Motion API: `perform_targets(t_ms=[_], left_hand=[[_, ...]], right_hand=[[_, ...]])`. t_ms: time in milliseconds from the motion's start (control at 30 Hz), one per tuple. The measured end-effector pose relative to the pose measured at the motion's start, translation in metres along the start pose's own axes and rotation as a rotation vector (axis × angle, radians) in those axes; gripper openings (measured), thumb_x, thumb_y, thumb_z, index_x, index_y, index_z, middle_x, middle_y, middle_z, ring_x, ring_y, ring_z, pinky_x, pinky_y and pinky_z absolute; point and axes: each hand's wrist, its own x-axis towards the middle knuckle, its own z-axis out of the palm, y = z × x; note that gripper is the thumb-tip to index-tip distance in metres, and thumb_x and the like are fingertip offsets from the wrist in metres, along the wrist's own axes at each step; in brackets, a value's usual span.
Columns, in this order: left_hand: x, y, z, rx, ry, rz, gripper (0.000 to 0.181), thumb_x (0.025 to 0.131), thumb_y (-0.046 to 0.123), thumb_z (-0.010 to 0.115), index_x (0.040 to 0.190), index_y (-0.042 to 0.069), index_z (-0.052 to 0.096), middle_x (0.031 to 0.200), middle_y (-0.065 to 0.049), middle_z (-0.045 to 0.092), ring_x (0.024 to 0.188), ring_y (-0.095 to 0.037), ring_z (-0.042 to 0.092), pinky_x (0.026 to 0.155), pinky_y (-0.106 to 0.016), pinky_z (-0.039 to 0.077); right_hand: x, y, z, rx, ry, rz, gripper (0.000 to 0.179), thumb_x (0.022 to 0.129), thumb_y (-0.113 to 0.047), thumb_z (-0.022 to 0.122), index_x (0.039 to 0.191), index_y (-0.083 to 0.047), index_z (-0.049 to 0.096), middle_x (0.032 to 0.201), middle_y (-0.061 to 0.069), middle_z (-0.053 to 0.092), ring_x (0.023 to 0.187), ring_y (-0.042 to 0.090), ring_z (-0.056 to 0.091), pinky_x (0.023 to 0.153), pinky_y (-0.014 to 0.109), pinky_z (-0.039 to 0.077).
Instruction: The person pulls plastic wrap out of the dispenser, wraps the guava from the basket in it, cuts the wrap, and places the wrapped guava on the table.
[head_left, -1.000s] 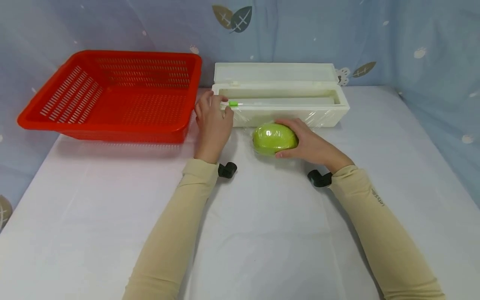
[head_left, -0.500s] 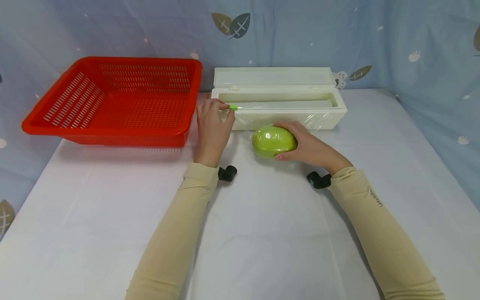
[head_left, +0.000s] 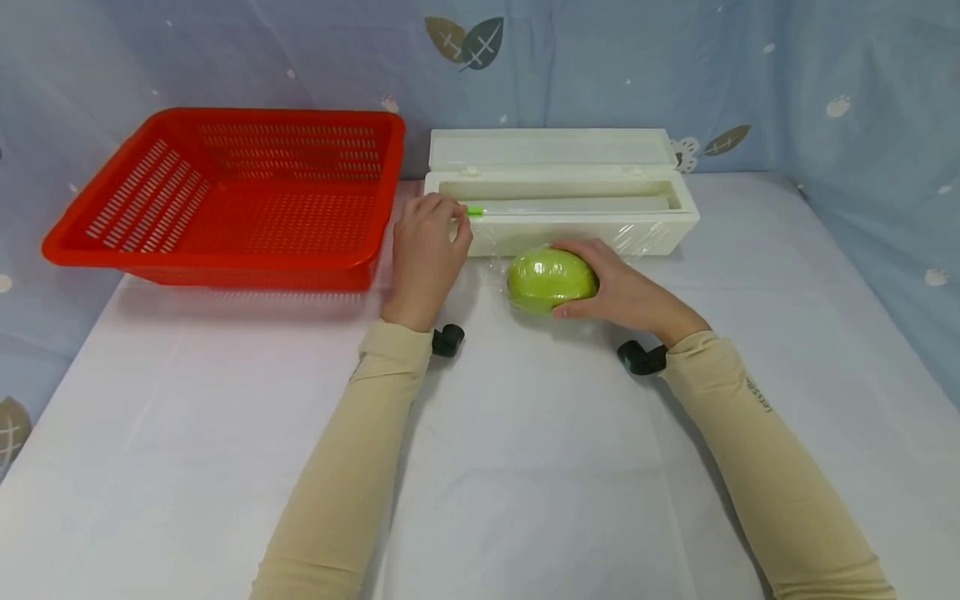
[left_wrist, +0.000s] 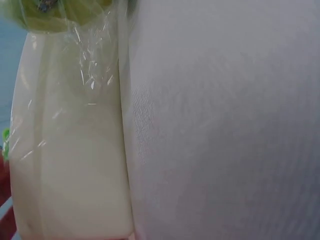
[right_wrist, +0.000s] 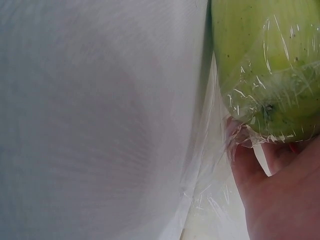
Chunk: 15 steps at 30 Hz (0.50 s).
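Observation:
A green melon (head_left: pixel 550 281), covered in clear cling film, rests on the table just in front of a white cling film dispenser (head_left: pixel 577 233). My right hand (head_left: pixel 626 292) grips the melon from its right side, thumb near and fingers behind. Film (right_wrist: pixel 212 192) stretches between the melon and the dispenser. At the dispenser's left end, my left hand (head_left: pixel 429 250) pinches a small green slide cutter (head_left: pixel 476 211) on its front edge. In the left wrist view, film (left_wrist: pixel 90 65) runs over the dispenser's front wall, and the fingers are mostly out of frame.
A red slotted plastic basket (head_left: pixel 247 265) stands at the back left, close beside the left hand. The dispenser's lid (head_left: pixel 551 150) is raised, with a white roll (head_left: pixel 585 203) inside. A patterned blue curtain (head_left: pixel 585 67) hangs behind the white-covered table (head_left: pixel 540 467).
My left hand's fingers have closed in on the slide cutter, which has shifted slightly right along the dispenser. The right hand keeps its hold on the melon.

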Motion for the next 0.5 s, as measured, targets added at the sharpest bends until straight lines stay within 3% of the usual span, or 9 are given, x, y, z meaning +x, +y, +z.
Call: perform_targets(t_ms=[233,500], left_hand=[[-0.0025,-0.0046,-0.0003,-0.06,0.007,0.064,0.02,0.086,0.027,0.057,0.095,0.014,0.07,0.099,0.0,0.06,0.092,-0.015,0.053,0.078,-0.026,0.042],[0.0004,-0.0048,-0.0059,-0.062,-0.037,0.125,0.021,0.085,0.025,0.059,0.09,0.01,0.072,0.101,-0.001,0.062,0.096,-0.016,0.053,0.083,-0.026,0.041]], right_hand=[[-0.0004,0.0018,0.0014,0.004,-0.004,-0.002,0.087,0.063,-0.051,0.073,0.135,-0.029,0.03,0.13,-0.001,0.029,0.113,0.018,0.032,0.092,0.045,0.03],[-0.0006,0.0013,-0.002,-0.014,0.0,-0.005,0.088,0.063,-0.052,0.074,0.136,-0.03,0.029,0.131,-0.001,0.029,0.114,0.018,0.032,0.092,0.045,0.029]])
